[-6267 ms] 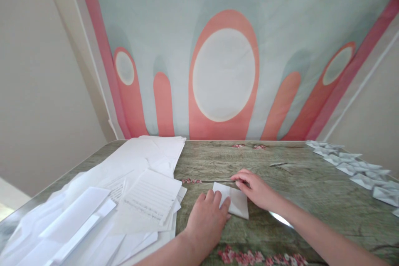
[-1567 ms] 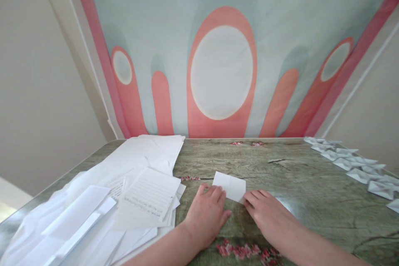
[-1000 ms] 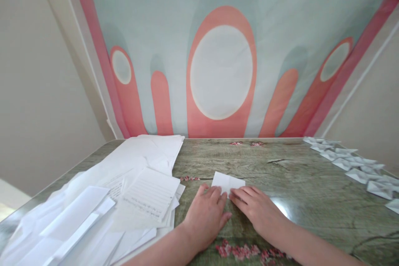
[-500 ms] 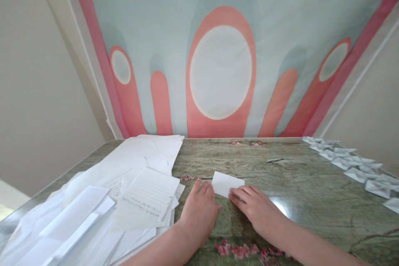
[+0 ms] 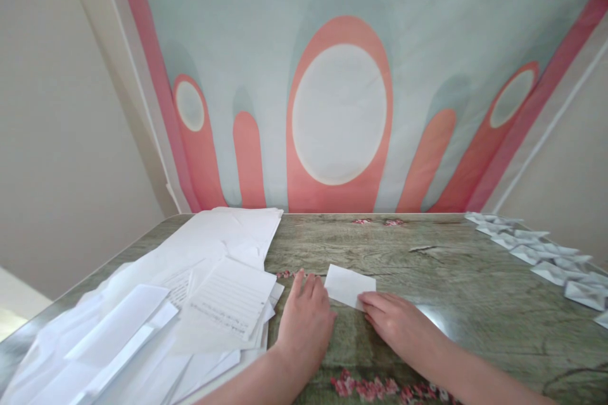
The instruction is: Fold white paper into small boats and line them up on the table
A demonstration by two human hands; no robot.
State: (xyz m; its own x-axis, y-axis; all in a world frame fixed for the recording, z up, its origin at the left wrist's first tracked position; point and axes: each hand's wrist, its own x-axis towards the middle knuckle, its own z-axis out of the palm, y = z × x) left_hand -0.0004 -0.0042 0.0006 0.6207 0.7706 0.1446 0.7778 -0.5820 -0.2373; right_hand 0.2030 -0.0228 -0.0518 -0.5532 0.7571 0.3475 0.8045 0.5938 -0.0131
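Note:
A small white piece of paper [image 5: 349, 285] lies on the wood-patterned table between my hands. My right hand [image 5: 392, 319] pinches its lower right corner, with the fingers pressed together. My left hand [image 5: 306, 313] is beside the paper's left edge, palm down, its fingers stretched forward and slightly apart. Nothing shows in my left hand. The undersides of both hands are hidden.
A large spread of white sheets [image 5: 242, 228] covers the left side, with a lined, written sheet [image 5: 232, 294] on top. Folded white paper pieces [image 5: 546, 250] stand in rows along the right edge. A patterned wall covering [image 5: 266, 31] rises behind the table [image 5: 456, 278].
The view has shifted slightly. My right hand has its fingers closer together at the paper's lower right corner. My left hand stays beside the left edge.

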